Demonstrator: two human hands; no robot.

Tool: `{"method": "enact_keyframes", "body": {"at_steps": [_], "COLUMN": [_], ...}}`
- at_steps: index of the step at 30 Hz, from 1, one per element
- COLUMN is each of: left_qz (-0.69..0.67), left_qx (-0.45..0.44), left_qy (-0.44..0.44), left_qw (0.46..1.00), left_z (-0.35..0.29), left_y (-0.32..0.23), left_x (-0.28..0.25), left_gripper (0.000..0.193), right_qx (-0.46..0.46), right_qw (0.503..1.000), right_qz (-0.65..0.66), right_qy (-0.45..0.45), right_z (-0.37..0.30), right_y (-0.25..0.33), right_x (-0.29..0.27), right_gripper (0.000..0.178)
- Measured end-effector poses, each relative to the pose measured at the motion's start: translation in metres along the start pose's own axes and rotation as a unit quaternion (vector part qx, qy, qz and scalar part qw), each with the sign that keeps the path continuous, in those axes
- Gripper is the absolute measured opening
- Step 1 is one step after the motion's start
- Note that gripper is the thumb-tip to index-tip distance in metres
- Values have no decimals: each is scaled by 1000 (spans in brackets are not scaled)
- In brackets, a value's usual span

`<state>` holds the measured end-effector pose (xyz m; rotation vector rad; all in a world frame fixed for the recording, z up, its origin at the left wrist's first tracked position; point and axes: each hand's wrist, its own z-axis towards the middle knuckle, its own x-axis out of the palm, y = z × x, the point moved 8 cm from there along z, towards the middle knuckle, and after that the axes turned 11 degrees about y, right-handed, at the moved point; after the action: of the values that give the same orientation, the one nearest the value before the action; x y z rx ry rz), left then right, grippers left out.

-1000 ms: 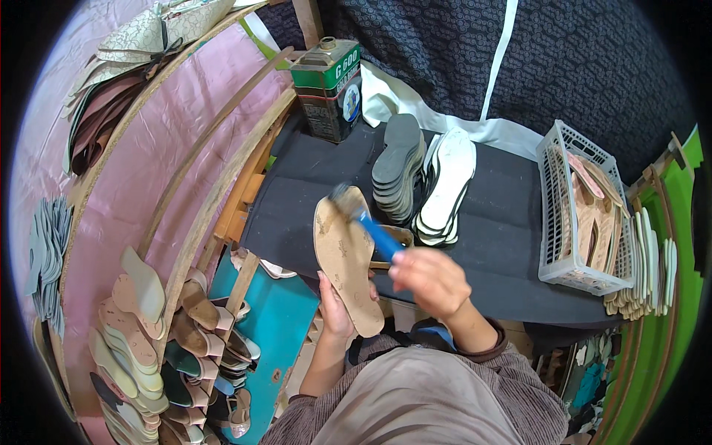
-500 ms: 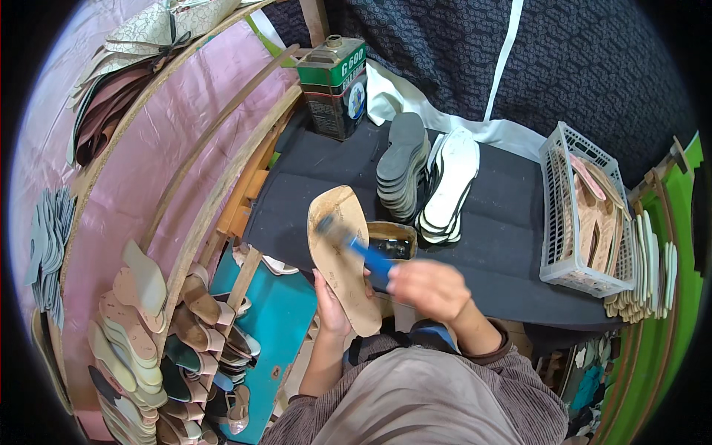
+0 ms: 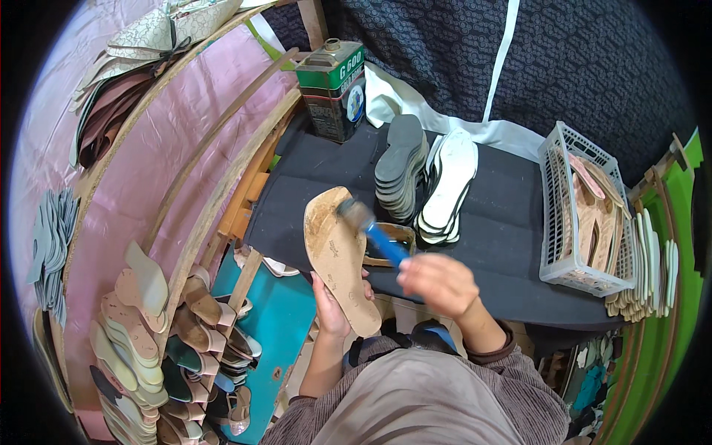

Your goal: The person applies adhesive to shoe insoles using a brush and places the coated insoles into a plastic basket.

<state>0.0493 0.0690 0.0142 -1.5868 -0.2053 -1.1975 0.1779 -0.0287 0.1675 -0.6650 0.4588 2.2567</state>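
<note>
Insole [image 3: 337, 256], tan and cork-like, held upright at centre frame, heel end clasped from behind by the left hand [image 3: 331, 308], fingers closed on its lower part. Right hand [image 3: 437, 285], blurred, wrapped shut around the blue handle of a brush [image 3: 374, 231], bristle head touching the insole's upper edge. Behind, a desk [image 3: 512, 245] covered in dark cloth, carrying a stack of grey soles [image 3: 400, 167] and, just beside it, a stack of white soles [image 3: 449, 185]. Green metal can [image 3: 332, 89] at the upper centre of the desk. White plastic basket [image 3: 564, 222] with tan insoles at the right. Pink sheeting [image 3: 148, 163] over curved wooden shelving at the left, more soles racked at lower left. Dark patterned fabric [image 3: 593, 67] across the top of frame
</note>
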Motion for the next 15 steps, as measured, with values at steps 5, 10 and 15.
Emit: {"method": "enact_keyframes", "body": {"at_steps": [5,10,15], "left_qz": [37,4,5], "left_qx": [-4,1,-1], "left_qy": [-92,-1,-11], "left_qw": [995,1000,1000], "left_z": [-1,0,2], "left_y": [1,-4,-1], "left_x": [-17,6,-4], "left_gripper": [67,69,69], "right_qx": [-57,-22,-44], "right_qw": [993,999,993], "right_qz": [76,13,95], "right_qy": [68,33,45], "right_z": [3,0,-3], "right_y": [13,2,4], "right_x": [5,-5,-1], "right_gripper": [19,20,22]}}
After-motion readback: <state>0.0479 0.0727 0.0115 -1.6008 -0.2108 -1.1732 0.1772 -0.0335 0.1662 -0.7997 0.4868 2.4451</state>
